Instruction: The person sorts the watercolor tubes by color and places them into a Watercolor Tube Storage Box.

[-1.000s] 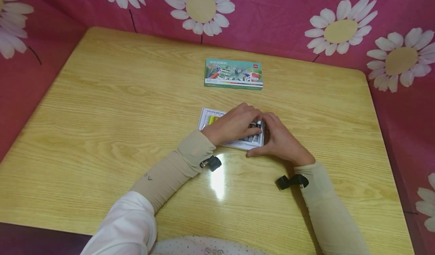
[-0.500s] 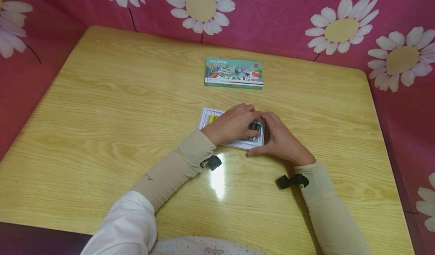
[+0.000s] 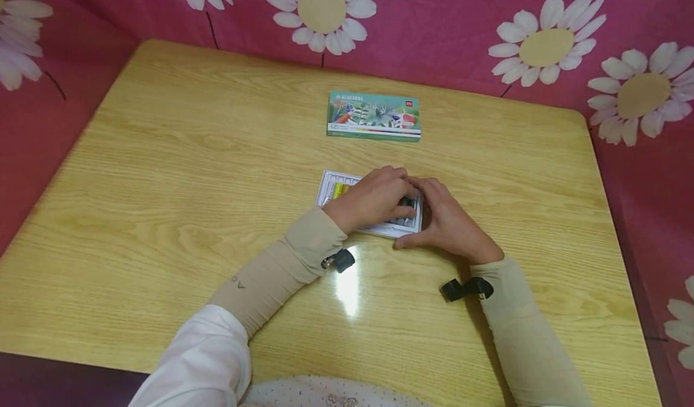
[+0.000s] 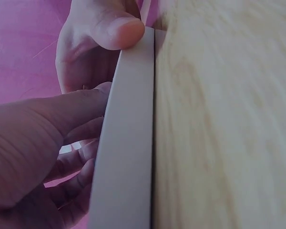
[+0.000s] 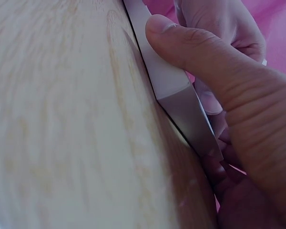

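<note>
A white tray [image 3: 379, 232] of paint tubes lies on the wooden table. A yellow tube [image 3: 338, 190] shows at its left end and dark-capped tubes [image 3: 406, 202] at its right; the middle ones are hidden under my left hand [image 3: 374, 199]. That hand reaches across the tray, thumb and bent fingers over the dark-capped tubes; whether it pinches one is hidden. My right hand [image 3: 450, 223] grips the tray's right end, its thumb [image 5: 181, 43] against the front wall and its fingers around the far side. In the left wrist view, the tray's side wall [image 4: 124, 129] hides the tubes.
Behind the tray lies a green paint box [image 3: 374, 117] with a printed plant picture, flat on the table [image 3: 190, 184]. Pink cloth [image 3: 434, 27] with white daisies hangs along the table's back and sides. Each wrist wears a small black camera.
My left fingertips have shifted slightly over the right-end tubes and now cover more of the rightmost one, whose cap first sat a little higher. The right hand and the tray stay in place.
</note>
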The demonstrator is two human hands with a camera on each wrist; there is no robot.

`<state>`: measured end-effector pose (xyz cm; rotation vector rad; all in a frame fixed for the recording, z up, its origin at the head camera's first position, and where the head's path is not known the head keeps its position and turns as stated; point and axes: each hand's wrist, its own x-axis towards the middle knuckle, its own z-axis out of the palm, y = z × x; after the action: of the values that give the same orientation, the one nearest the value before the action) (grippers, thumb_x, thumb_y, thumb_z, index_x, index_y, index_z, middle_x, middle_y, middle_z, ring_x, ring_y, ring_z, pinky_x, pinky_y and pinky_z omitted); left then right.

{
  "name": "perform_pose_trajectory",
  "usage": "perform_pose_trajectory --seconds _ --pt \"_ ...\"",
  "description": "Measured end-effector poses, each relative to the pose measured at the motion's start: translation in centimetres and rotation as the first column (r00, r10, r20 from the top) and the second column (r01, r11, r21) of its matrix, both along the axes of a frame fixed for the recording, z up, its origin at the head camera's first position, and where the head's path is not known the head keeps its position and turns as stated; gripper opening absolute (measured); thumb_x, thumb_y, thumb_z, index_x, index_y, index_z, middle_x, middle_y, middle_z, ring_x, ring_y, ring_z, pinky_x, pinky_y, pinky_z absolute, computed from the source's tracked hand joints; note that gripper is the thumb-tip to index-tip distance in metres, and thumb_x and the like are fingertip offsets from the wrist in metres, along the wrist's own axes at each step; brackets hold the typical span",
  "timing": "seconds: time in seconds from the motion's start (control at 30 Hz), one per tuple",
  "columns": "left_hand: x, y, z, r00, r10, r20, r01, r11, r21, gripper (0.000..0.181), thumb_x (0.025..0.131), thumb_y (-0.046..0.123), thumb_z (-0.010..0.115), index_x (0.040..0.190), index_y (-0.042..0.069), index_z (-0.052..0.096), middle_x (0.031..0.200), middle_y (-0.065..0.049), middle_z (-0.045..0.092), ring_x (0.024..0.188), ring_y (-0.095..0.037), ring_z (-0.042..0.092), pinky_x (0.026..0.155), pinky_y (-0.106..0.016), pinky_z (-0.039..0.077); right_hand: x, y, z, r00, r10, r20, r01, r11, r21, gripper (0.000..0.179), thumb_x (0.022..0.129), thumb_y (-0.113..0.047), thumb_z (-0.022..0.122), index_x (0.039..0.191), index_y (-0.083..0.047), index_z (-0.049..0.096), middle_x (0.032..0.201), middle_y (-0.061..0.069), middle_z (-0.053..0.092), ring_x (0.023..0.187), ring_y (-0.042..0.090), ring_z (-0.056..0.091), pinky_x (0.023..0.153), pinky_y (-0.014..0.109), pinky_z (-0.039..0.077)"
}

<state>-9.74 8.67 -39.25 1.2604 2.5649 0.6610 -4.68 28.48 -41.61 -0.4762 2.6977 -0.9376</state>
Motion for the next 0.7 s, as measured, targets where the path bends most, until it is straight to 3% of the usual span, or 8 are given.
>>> perform_pose_trajectory --seconds 0.47,0.7 --pt "0.26 0.18 0.11 0.999 0.043 -0.005 -0.044 0.998 -0.046 0.034 0.1 0.041 0.068 0.121 0.016 0.076 0.112 0.002 0.066 0.104 -0.017 0.054 0.097 -0.034 0.046 -0.2 -0.06 0.28 1.0 0.004 -0.005 -0.004 1.0 0.0 0.12 0.064 -0.053 0.096 0.16 -0.017 0.032 0.153 0.006 0.043 0.138 0.024 0.043 0.123 0.053 0.035" --pt "0.52 -0.09 0.22 1.0 0.025 0.007 -0.025 0.997 -0.069 0.04 0.099 0.043 0.068 0.128 0.016 0.072 0.109 0.001 0.063 0.101 -0.018 0.052 0.093 -0.033 0.044 0.03 -0.06 0.15 1.0 0.006 -0.007 -0.006 1.0 -0.011 0.117 0.065 -0.05 0.096 0.159 -0.017 0.034 0.153 0.006 0.044 0.139 0.023 0.043 0.123 0.053 0.034"
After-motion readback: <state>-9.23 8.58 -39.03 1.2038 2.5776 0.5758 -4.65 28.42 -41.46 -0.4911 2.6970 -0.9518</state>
